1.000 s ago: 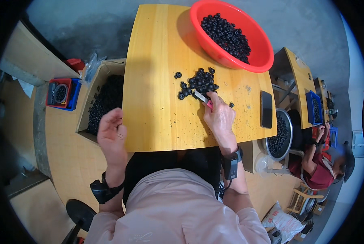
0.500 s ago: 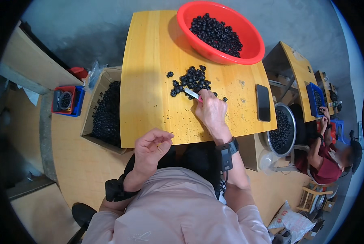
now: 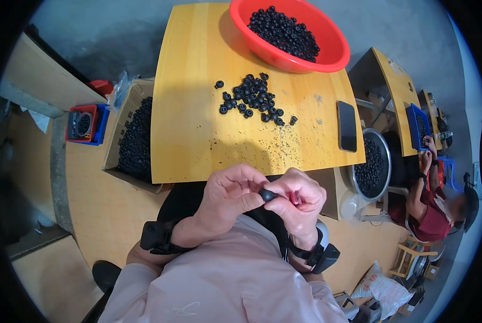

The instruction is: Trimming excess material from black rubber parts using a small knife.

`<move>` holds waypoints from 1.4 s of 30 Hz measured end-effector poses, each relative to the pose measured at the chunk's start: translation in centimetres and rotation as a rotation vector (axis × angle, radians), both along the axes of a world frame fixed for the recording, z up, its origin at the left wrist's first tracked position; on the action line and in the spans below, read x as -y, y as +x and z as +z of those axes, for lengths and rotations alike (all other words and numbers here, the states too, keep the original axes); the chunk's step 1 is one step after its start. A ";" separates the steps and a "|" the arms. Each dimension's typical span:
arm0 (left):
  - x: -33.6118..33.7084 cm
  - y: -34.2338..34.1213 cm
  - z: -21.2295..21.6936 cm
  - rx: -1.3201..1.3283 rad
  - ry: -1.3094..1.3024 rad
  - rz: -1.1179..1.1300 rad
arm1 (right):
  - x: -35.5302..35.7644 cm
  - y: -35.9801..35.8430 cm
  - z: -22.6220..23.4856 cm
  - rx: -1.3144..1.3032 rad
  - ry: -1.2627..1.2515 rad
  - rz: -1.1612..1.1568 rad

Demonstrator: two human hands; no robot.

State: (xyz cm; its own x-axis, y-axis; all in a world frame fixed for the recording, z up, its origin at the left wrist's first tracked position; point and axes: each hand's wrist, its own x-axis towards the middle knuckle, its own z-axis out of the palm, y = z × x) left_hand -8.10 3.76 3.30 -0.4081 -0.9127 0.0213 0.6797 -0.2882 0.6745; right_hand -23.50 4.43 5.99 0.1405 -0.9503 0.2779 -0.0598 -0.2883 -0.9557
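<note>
Close to my body, in front of the table's near edge, my two hands meet around one small round black part, likely rubber or plastic. My left hand pinches it between thumb and fingers from the left. My right hand touches it with the thumb from the right. Curled in the right fingers is the red handle of a small knife; its blade is hidden now. Farther off, a loose pile of the same black parts lies on the yellow wooden table.
A red basin of black parts stands at the table's far side. A phone lies at the right. Left of the table is a carton of parts; at right, a metal bowl. A co-worker sits at another table. Black crumbs dot the tabletop.
My right hand has drawn back from the pile toward my body with the knife. Both hands have come together, and a black part is now between them. The pile has spread a little.
</note>
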 end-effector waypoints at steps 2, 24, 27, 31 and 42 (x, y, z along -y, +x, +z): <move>-0.2 -0.2 -0.2 -0.016 0.017 -0.034 | -0.4 -0.1 0.3 0.010 -0.090 -0.031; -0.9 -1.2 0.4 -0.134 -0.014 -0.206 | -1.5 -1.0 0.1 -0.003 -0.148 -0.014; -0.9 -1.2 0.6 -0.153 0.015 -0.256 | -1.6 -1.2 0.0 -0.046 -0.205 0.000; -1.1 -1.3 0.3 -0.183 0.111 -0.279 | -1.5 -1.0 0.7 -0.032 -0.155 -0.003; -0.9 -1.1 0.7 -0.156 0.064 -0.192 | -3.0 -1.2 1.4 -0.223 -0.212 -0.078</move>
